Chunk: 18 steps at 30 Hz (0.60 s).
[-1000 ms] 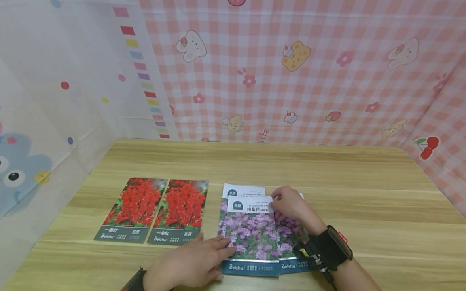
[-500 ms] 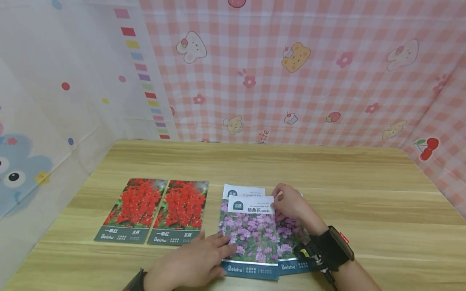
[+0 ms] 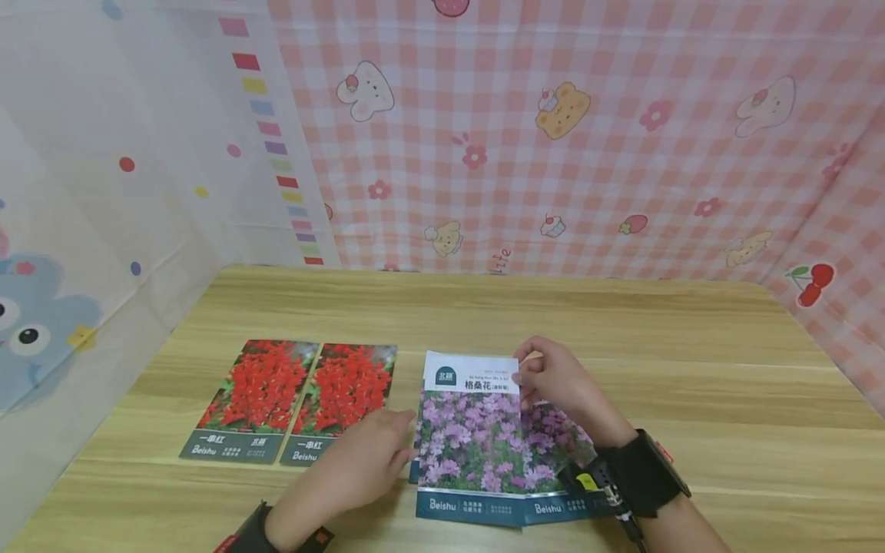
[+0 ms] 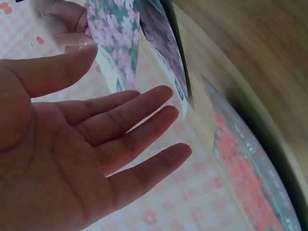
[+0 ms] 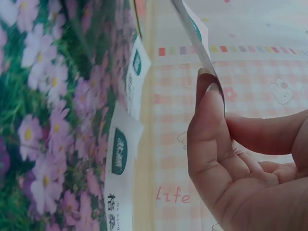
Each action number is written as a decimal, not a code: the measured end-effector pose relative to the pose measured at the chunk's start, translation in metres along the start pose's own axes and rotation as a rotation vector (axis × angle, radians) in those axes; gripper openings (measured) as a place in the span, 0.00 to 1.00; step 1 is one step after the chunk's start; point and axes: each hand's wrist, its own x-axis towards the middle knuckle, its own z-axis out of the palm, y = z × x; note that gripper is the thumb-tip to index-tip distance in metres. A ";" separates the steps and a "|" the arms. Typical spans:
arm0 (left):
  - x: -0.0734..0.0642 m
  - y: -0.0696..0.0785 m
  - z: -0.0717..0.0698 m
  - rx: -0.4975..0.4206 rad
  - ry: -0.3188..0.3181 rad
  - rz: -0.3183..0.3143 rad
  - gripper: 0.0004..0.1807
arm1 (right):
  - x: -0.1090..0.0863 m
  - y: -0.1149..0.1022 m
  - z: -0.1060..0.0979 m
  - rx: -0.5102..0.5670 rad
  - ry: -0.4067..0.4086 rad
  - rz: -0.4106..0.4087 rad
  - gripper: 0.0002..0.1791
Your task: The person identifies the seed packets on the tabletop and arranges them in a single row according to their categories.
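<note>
My right hand (image 3: 563, 388) pinches a purple-flowered seed packet (image 3: 470, 438) by its upper right edge, thumb and fingers on either side. In the right wrist view this packet (image 5: 195, 33) stands up edge-on, raised above the others. A second purple packet (image 3: 553, 442) lies under it to the right, its top hidden by my right hand. Only a sliver of a third packet (image 3: 413, 472) shows at the left. My left hand (image 3: 362, 465) is beside the packets' left edge; in the left wrist view its fingers (image 4: 139, 118) are extended and hold nothing.
Two red-flowered seed packets (image 3: 256, 388) lie side by side on the left of the wooden table (image 3: 594, 307); my left hand partly covers the right one (image 3: 346, 384). A pink checked cloth (image 3: 484, 115) hangs behind the table.
My left hand has come off the purple packet and moved left and away from me. My right hand has lifted the top packet, whose upper end now covers the one behind.
</note>
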 end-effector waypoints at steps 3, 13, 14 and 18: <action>0.001 -0.001 -0.001 -0.056 -0.018 -0.042 0.28 | -0.001 -0.002 -0.001 0.020 0.003 -0.020 0.09; 0.003 -0.003 -0.004 -0.260 0.002 -0.032 0.27 | -0.004 -0.010 -0.001 0.081 0.040 -0.081 0.08; 0.002 -0.003 -0.005 -0.284 0.009 -0.039 0.29 | -0.004 -0.010 -0.001 0.090 0.048 -0.078 0.08; 0.003 -0.004 -0.006 -0.325 0.057 -0.036 0.29 | -0.005 -0.012 -0.001 0.124 0.080 -0.068 0.09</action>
